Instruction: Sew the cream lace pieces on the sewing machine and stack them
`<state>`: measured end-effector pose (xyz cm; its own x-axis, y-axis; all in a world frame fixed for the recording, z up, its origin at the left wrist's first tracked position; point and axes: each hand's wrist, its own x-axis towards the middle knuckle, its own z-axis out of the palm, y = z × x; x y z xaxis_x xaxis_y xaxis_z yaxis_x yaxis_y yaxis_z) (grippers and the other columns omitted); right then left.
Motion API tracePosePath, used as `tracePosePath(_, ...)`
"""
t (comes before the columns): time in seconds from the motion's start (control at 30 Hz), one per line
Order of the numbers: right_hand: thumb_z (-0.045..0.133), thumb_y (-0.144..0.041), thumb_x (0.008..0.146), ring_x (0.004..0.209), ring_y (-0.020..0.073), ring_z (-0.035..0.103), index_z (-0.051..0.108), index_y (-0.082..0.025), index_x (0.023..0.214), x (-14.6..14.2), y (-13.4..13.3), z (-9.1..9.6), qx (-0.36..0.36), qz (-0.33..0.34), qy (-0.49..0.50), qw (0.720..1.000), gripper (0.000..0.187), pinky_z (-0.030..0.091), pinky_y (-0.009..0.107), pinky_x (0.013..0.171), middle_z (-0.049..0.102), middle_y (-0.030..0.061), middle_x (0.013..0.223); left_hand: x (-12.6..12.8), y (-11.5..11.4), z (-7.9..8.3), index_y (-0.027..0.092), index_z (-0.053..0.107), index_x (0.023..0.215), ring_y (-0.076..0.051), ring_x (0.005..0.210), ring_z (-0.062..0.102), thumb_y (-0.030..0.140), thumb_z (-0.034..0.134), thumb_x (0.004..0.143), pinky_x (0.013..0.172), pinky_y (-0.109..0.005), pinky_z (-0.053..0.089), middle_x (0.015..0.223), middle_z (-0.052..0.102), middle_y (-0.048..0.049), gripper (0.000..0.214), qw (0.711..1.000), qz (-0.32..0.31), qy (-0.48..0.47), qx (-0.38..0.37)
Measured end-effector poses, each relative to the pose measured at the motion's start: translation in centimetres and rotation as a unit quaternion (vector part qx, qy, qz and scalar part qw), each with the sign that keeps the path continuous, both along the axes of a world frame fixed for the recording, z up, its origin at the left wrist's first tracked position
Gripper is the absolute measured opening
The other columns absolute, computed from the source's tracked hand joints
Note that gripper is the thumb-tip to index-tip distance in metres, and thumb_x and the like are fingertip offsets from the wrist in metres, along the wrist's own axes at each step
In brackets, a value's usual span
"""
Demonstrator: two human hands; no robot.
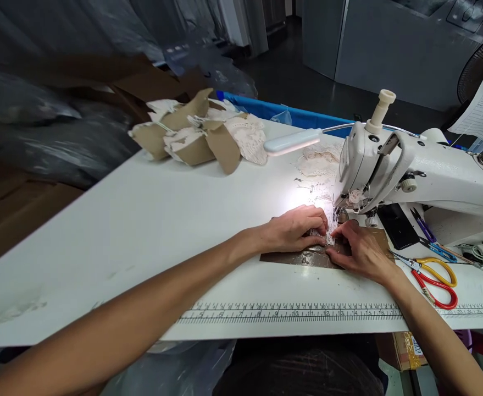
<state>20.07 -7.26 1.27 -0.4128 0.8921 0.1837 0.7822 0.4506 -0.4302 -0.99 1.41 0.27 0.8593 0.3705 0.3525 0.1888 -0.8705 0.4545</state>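
Observation:
A small piece of white lace point(327, 236) lies just in front of the presser foot of a white sewing machine point(410, 170). My left hand point(294, 228) rests on the lace from the left, fingers bent and pinching it. From the right, my right hand point(359, 247) presses on it with fingertips together. Both hands lie over a brown taped patch point(303, 257) on the white table point(142, 231). The machine's lamp point(293, 141) lights the spot.
Scissors with red and yellow handles point(434, 278) lie right of my right hand, near small blue snips point(434, 245) and a black phone point(398, 225). A heap of lace and brown card pieces point(200, 137) sits at the table's far side. A ruler strip point(307, 313) runs along the front edge.

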Motion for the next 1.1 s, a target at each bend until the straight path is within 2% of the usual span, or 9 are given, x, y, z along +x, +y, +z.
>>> tracePosePath(0.2, 0.064, -0.031, 0.088, 0.069, 0.0164, 0.058, 0.059, -0.019, 0.099, 0.0, 0.0, -0.9, 0.024, -0.01, -0.003, 1.0, 0.017, 0.045, 0.028, 0.062, 0.063, 0.0047, 0.088, 0.4, -0.3, -0.3, 0.017, 0.062, 0.083, -0.018, 0.084, 0.06, 0.027, 0.045, 0.099, 0.079, -0.034, 0.048, 0.089, 0.066, -0.0042, 0.026, 0.999, 0.04, -0.002, -0.008)
tracePosePath(0.37, 0.05, -0.026, 0.095, 0.074, 0.0173, 0.061, 0.059, -0.019, 0.095, 0.0, 0.2, -1.3, 0.036, -0.018, 0.018, 0.999, 0.011, 0.046, 0.028, 0.066, 0.064, 0.0056, 0.088, 0.4, -0.8, 0.0, 0.018, 0.061, 0.083, -0.017, 0.083, 0.06, 0.025, 0.039, 0.101, 0.082, -0.035, 0.049, 0.087, 0.065, -0.0035, 0.029, 0.998, 0.064, 0.004, -0.017)
tracePosePath(0.43, 0.048, -0.025, 0.096, 0.076, 0.0178, 0.062, 0.06, -0.019, 0.096, -0.1, 0.3, -1.4, 0.033, -0.016, 0.027, 0.999, 0.013, 0.048, 0.029, 0.068, 0.065, 0.006, 0.089, 0.3, -0.9, 0.0, 0.017, 0.062, 0.085, -0.017, 0.084, 0.061, 0.029, 0.041, 0.101, 0.08, -0.035, 0.049, 0.09, 0.066, -0.0044, 0.028, 0.998, 0.057, -0.007, 0.002)
tracePosePath(0.53, 0.048, -0.025, 0.096, 0.075, 0.0178, 0.062, 0.06, -0.02, 0.094, -0.1, 0.3, -1.4, 0.021, -0.028, 0.06, 0.998, 0.013, 0.049, 0.029, 0.069, 0.065, 0.0057, 0.087, 0.2, -0.9, -0.1, 0.017, 0.064, 0.093, -0.019, 0.085, 0.063, 0.036, 0.049, 0.099, 0.076, -0.036, 0.05, 0.096, 0.069, -0.0068, 0.025, 0.996, 0.042, -0.026, 0.076)
tracePosePath(0.6, 0.048, -0.026, 0.095, 0.071, 0.0163, 0.062, 0.061, -0.02, 0.095, 0.0, 0.3, -1.3, 0.01, -0.042, 0.093, 0.995, 0.014, 0.05, 0.027, 0.066, 0.065, 0.0045, 0.084, 0.3, -1.0, -0.2, 0.018, 0.065, 0.093, -0.018, 0.081, 0.063, 0.032, 0.049, 0.099, 0.074, -0.036, 0.051, 0.094, 0.07, -0.0063, 0.022, 0.991, 0.039, -0.04, 0.118)
tracePosePath(0.73, 0.048, -0.028, 0.095, 0.059, 0.0129, 0.057, 0.065, -0.017, 0.1, 0.8, 0.2, -1.0, 0.026, -0.091, 0.101, 0.99, 0.021, 0.048, 0.025, 0.056, 0.065, 0.0064, 0.087, 0.5, -1.1, 0.3, 0.016, 0.063, 0.087, -0.015, 0.079, 0.065, 0.02, 0.047, 0.099, 0.072, -0.03, 0.054, 0.086, 0.071, -0.005, 0.021, 0.987, 0.054, -0.112, 0.097)
tracePosePath(0.83, 0.048, -0.027, 0.094, 0.068, 0.0153, 0.06, 0.067, -0.019, 0.111, 1.2, 0.1, -1.0, 0.046, -0.057, 0.041, 0.996, 0.026, 0.05, 0.027, 0.06, 0.065, 0.009, 0.099, 0.6, -1.1, 0.6, 0.015, 0.062, 0.086, -0.014, 0.08, 0.066, 0.019, 0.049, 0.098, 0.068, -0.027, 0.056, 0.086, 0.071, -0.0062, 0.017, 0.982, 0.071, -0.157, 0.072)
tracePosePath(0.93, 0.051, -0.024, 0.092, 0.078, 0.0175, 0.061, 0.067, -0.023, 0.12, 1.2, -0.1, -1.2, 0.059, -0.006, -0.02, 0.998, 0.032, 0.052, 0.029, 0.067, 0.064, 0.0093, 0.103, 0.6, -1.1, 0.7, 0.016, 0.063, 0.084, -0.014, 0.08, 0.067, 0.019, 0.051, 0.096, 0.068, -0.027, 0.057, 0.087, 0.071, -0.0063, 0.017, 0.984, 0.063, -0.157, 0.062)
tracePosePath(1.1, 0.055, -0.021, 0.089, 0.079, 0.0184, 0.058, 0.072, -0.023, 0.115, 1.1, -0.1, -1.1, 0.062, 0.023, -0.037, 0.997, 0.031, 0.052, 0.031, 0.07, 0.062, 0.0087, 0.094, 0.8, -1.1, 0.4, 0.017, 0.064, 0.081, -0.015, 0.077, 0.068, 0.017, 0.054, 0.092, 0.074, -0.031, 0.057, 0.083, 0.073, -0.0049, 0.015, 0.986, 0.036, -0.152, 0.065)
